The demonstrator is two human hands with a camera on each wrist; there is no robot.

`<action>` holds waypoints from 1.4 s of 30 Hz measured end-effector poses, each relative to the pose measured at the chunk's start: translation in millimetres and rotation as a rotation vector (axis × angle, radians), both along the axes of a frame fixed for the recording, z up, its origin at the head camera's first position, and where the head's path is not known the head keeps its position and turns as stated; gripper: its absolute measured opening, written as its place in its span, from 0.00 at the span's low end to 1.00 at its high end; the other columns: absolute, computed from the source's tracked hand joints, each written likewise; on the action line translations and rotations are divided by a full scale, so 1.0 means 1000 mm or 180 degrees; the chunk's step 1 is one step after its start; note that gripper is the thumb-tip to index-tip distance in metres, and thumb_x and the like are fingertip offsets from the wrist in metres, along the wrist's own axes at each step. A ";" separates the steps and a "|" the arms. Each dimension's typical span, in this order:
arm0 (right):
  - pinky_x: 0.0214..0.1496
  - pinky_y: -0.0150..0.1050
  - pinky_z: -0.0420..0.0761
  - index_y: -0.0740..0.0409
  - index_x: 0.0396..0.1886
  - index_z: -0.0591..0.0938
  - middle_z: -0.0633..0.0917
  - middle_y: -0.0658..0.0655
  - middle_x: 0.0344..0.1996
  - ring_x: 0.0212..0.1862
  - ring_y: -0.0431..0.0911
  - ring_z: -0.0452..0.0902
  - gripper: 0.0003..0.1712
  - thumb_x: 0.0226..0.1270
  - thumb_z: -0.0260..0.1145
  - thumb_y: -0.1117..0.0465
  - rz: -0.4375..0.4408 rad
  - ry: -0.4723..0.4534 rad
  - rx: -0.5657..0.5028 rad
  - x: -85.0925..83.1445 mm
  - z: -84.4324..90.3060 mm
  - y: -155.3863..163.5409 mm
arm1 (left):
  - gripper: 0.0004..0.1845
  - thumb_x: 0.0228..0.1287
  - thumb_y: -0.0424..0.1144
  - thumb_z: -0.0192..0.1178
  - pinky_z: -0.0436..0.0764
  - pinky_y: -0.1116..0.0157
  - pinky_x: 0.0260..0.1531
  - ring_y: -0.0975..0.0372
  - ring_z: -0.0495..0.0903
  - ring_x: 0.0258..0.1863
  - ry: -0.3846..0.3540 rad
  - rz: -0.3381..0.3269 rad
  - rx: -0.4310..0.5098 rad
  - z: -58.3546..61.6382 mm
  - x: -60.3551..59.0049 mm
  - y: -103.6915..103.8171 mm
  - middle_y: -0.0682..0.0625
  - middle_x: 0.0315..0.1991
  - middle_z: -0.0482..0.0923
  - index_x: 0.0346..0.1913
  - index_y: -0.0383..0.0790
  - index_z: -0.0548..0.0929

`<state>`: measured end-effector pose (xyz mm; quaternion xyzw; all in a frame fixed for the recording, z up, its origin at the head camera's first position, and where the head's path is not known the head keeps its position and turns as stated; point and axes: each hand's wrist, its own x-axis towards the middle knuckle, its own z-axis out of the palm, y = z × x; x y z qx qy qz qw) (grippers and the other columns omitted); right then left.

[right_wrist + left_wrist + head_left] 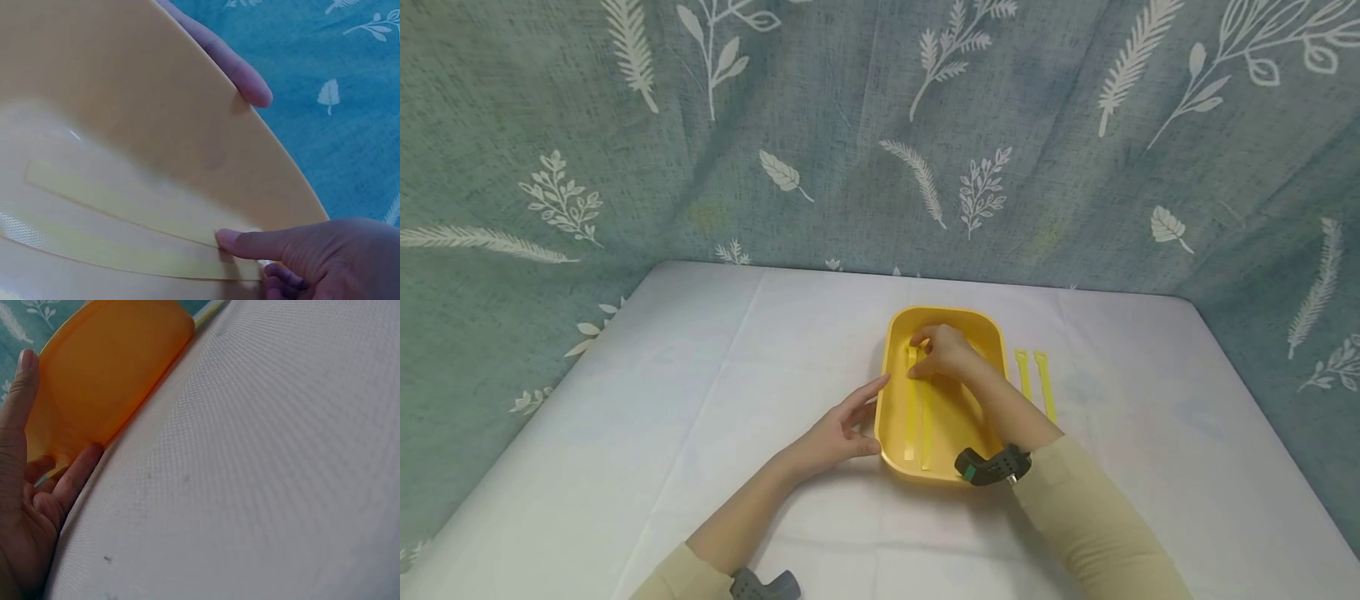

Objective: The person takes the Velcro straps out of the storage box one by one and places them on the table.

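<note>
A yellow rectangular tray (955,421) with rounded corners stands on the white-covered table. Inside it lie two flat yellow strips (911,425), side by side along its length. My right hand (946,353) reaches into the tray and pinches the far end of a strip; in the right wrist view its thumb (250,242) presses on that end, with the other fingers curled beneath. Against the tray's left side rests my left hand (835,433), fingers extended along the outer wall and thumb near the front corner. A fingertip (255,94) shows over the rim in the right wrist view.
Right of the tray lie two more yellow strips (1043,383) with looped ends, partly covered by the right forearm. A blue-green curtain (850,167) with white leaf prints hangs behind the table. Dark bands (992,467) are worn at both wrists.
</note>
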<state>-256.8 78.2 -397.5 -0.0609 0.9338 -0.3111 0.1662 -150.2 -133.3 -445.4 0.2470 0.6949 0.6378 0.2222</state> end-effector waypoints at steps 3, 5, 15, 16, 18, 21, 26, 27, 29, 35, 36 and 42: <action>0.43 0.36 0.74 0.53 0.44 0.82 0.79 0.55 0.38 0.41 0.47 0.72 0.26 0.40 0.77 0.57 0.0040 0.0120 -0.0012 0.000 0.000 0.000 | 0.45 0.54 0.35 0.64 0.77 0.66 0.49 0.51 0.50 0.69 0.0003 -0.0012 0.0002 0.001 0.000 0.000 0.52 0.72 0.43 0.71 0.54 0.49; 0.41 0.34 0.74 0.55 0.42 0.82 0.80 0.54 0.35 0.38 0.46 0.72 0.24 0.41 0.76 0.57 0.0086 0.0203 -0.0056 0.000 0.000 0.000 | 0.45 0.54 0.36 0.64 0.77 0.66 0.49 0.51 0.51 0.69 0.0005 -0.0009 -0.0002 0.001 0.000 0.000 0.52 0.72 0.43 0.71 0.54 0.49; 0.29 0.29 0.76 0.62 0.51 0.76 0.82 0.56 0.32 0.28 0.41 0.76 0.25 0.55 0.68 0.55 0.0212 0.0144 -0.0493 0.000 0.000 -0.002 | 0.44 0.55 0.35 0.63 0.76 0.65 0.50 0.52 0.51 0.69 -0.0015 -0.0032 -0.0002 0.000 0.000 -0.001 0.53 0.72 0.44 0.71 0.56 0.49; 0.30 0.30 0.77 0.62 0.52 0.75 0.82 0.57 0.32 0.28 0.41 0.76 0.26 0.55 0.68 0.56 0.0213 0.0123 -0.0553 0.001 0.001 -0.003 | 0.44 0.55 0.35 0.63 0.76 0.65 0.50 0.52 0.51 0.69 -0.0017 -0.0030 -0.0003 0.000 0.000 -0.001 0.53 0.72 0.44 0.71 0.57 0.50; 0.32 0.31 0.79 0.64 0.53 0.73 0.83 0.58 0.32 0.28 0.42 0.79 0.26 0.56 0.67 0.58 0.0225 0.0026 -0.0739 0.002 0.001 -0.003 | 0.44 0.55 0.35 0.63 0.76 0.65 0.50 0.52 0.51 0.69 -0.0023 -0.0022 -0.0003 0.000 0.000 -0.001 0.54 0.72 0.44 0.70 0.59 0.50; 0.35 0.35 0.82 0.66 0.54 0.71 0.83 0.60 0.32 0.29 0.45 0.82 0.26 0.58 0.65 0.61 0.0211 -0.0130 -0.1054 0.003 0.003 -0.003 | 0.44 0.55 0.35 0.63 0.76 0.65 0.50 0.52 0.50 0.69 -0.0041 -0.0006 -0.0006 0.000 -0.001 -0.001 0.55 0.72 0.44 0.70 0.61 0.51; 0.40 0.41 0.82 0.68 0.57 0.70 0.83 0.64 0.34 0.33 0.47 0.82 0.24 0.60 0.60 0.68 0.0101 -0.0317 -0.1610 0.003 0.004 -0.003 | 0.44 0.55 0.35 0.63 0.76 0.64 0.50 0.52 0.50 0.69 -0.0071 -0.0013 0.0008 0.001 0.000 0.000 0.54 0.72 0.43 0.69 0.62 0.51; 0.40 0.42 0.82 0.67 0.57 0.70 0.83 0.65 0.34 0.33 0.47 0.82 0.24 0.60 0.60 0.69 0.0085 -0.0325 -0.1682 0.003 0.004 -0.002 | 0.44 0.55 0.35 0.63 0.76 0.64 0.50 0.52 0.51 0.69 -0.0075 -0.0010 0.0002 0.001 0.000 0.000 0.54 0.72 0.43 0.69 0.63 0.51; 0.40 0.43 0.82 0.64 0.58 0.70 0.83 0.65 0.35 0.32 0.45 0.82 0.25 0.59 0.60 0.70 0.0072 -0.0324 -0.1804 0.003 0.006 -0.001 | 0.44 0.55 0.35 0.63 0.76 0.64 0.51 0.52 0.50 0.70 -0.0068 -0.0001 -0.0029 0.002 0.000 0.000 0.54 0.72 0.43 0.69 0.62 0.51; 0.37 0.42 0.82 0.59 0.60 0.71 0.84 0.64 0.35 0.28 0.45 0.81 0.26 0.59 0.62 0.68 0.0195 -0.0166 -0.1980 0.003 0.010 0.002 | 0.43 0.56 0.35 0.63 0.75 0.62 0.52 0.51 0.49 0.70 -0.0004 0.0042 -0.0112 0.002 0.000 -0.001 0.55 0.72 0.43 0.70 0.60 0.51; 0.37 0.42 0.82 0.58 0.60 0.71 0.84 0.65 0.37 0.30 0.46 0.81 0.27 0.59 0.62 0.68 0.0206 -0.0145 -0.2036 0.003 0.011 0.003 | 0.44 0.56 0.35 0.63 0.75 0.62 0.53 0.51 0.49 0.70 -0.0005 0.0040 -0.0108 0.002 0.000 -0.001 0.55 0.72 0.43 0.70 0.60 0.50; 0.38 0.44 0.82 0.56 0.61 0.71 0.80 0.66 0.47 0.38 0.50 0.83 0.27 0.60 0.63 0.65 0.0190 -0.0023 -0.2425 0.005 0.014 0.007 | 0.44 0.55 0.35 0.63 0.74 0.62 0.53 0.53 0.50 0.69 -0.0027 0.0047 -0.0115 0.001 0.000 -0.001 0.55 0.72 0.44 0.70 0.60 0.50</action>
